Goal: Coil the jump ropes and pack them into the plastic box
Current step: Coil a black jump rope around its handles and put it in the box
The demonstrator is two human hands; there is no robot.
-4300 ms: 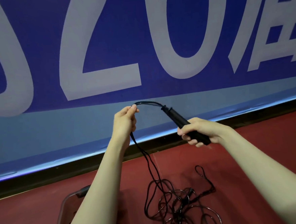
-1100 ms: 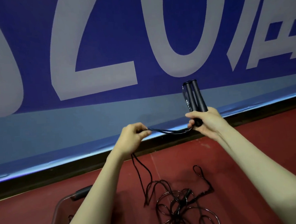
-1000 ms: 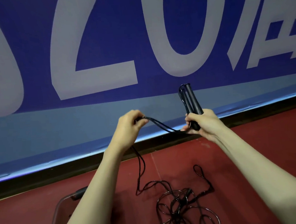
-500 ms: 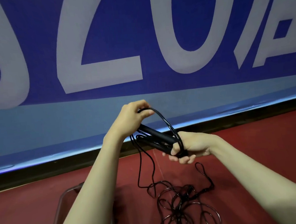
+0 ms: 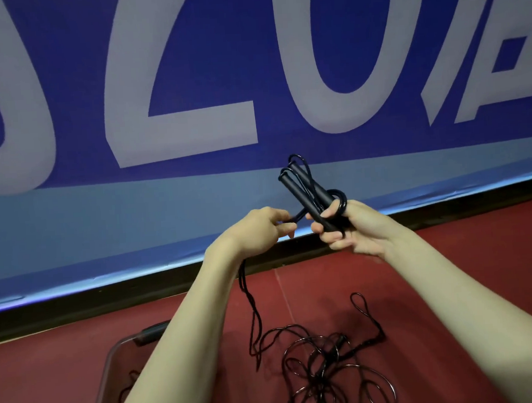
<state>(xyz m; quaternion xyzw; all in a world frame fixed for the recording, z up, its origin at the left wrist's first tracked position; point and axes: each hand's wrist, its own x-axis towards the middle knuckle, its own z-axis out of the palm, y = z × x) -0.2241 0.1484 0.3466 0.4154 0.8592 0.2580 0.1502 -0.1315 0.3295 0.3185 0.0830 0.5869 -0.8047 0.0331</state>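
The right hand (image 5: pixel 351 226) is gripping both black handles (image 5: pixel 308 195) while the left hand (image 5: pixel 260 228) is pinching the rope (image 5: pixel 250 312) just beside, so winding is only starting: most rope is lying tangled on the floor below, and the box (image 5: pixel 112 363) is waiting.

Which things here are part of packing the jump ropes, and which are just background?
Job:
- handles in right hand
- rope pinched by left hand
- tangled rope on the floor
- plastic box

Background:
- blue banner
- red floor
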